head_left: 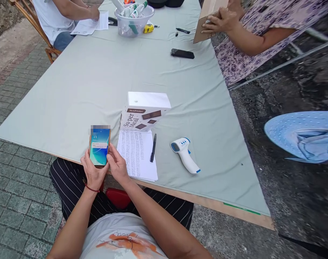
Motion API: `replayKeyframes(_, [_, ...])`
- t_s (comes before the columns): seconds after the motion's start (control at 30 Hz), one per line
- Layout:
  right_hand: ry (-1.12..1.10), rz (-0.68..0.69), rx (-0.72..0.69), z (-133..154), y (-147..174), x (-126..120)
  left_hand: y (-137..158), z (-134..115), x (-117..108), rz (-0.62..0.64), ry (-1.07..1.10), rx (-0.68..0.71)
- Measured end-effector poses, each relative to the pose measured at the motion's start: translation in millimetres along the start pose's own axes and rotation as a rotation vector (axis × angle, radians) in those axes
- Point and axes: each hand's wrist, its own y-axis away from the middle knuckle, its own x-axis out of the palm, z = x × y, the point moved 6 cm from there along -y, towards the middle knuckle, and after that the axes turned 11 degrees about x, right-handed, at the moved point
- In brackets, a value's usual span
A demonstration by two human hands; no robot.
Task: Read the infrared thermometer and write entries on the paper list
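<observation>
Between both hands, upright over the near table edge, is a smartphone [99, 151] with its screen lit blue and green. My left hand [93, 168] wraps round its lower left side. My right hand [117, 164] grips the lower right corner, the thumb lying at the screen's edge. Just right of the phone lie printed sheets [135, 158] with dense text, and a black pen [153, 148] rests along their right side. Behind the sheets stands a white "Super Meal" box [144, 117]. Farther right lies a white and blue infrared thermometer [184, 154].
A pale green cloth covers the table [80, 93]. At the back stand a clear plastic tub [133, 25] of bottles and a yellow tape measure [148, 28]. A black phone-like object [182, 53] lies nearer. One person handles papers [92, 25]; another holds a cardboard box [204, 23].
</observation>
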Motion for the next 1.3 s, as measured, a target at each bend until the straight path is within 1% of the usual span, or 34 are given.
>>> replayKeyframes(0.07, [0.042,-0.010,-0.037,8,2,-8,-5,4,-1,-0.003,-0.020,0.018])
replayKeyframes(0.13, [0.067,-0.023,-0.055,18,6,-22,-13,11,-2,0.000,-0.036,0.022])
replayKeyframes(0.27, [0.032,0.000,-0.035,44,20,-60,-36,33,-3,0.014,-0.043,-0.032])
replayKeyframes(0.33, [0.032,-0.026,-0.028,54,27,-84,-49,43,-3,0.020,-0.044,-0.066])
replayKeyframes(0.4, [0.049,-0.115,-0.039,60,31,-111,-61,50,-2,0.027,-0.053,-0.087])
replayKeyframes(0.5, [0.101,-0.351,-0.060,57,36,-154,-79,59,1,0.040,-0.067,-0.114])
replayKeyframes(0.6, [0.161,-0.567,-0.071,45,42,-191,-96,67,8,0.076,-0.071,-0.150])
replayKeyframes(0.67, [0.209,-0.651,-0.070,36,46,-209,-107,74,15,0.126,-0.074,-0.174])
replayKeyframes(0.7, [0.239,-0.672,-0.065,32,48,-215,-112,77,18,0.154,-0.077,-0.186])
replayKeyframes(0.77, [0.311,-0.674,-0.051,25,49,-223,-121,84,24,0.215,-0.084,-0.206])
replayKeyframes(0.83, [0.386,-0.646,-0.048,21,49,-224,-128,89,30,0.277,-0.094,-0.228])
replayKeyframes(0.93, [0.458,-0.592,-0.080,20,44,-218,-136,95,34,0.370,-0.120,-0.273])
replayKeyframes(1.03, [0.492,-0.550,-0.132,23,37,-210,-144,98,34,0.456,-0.168,-0.316])
replayKeyframes(1.2, [0.562,-0.515,-0.175,24,24,-202,-150,104,32,0.644,-0.286,-0.379])
replayKeyframes(1.23, [0.588,-0.520,-0.172,23,21,-202,-151,105,32,0.660,-0.310,-0.378])
replayKeyframes(1.3, [0.655,-0.546,-0.159,21,15,-202,-153,109,32,0.652,-0.359,-0.352])
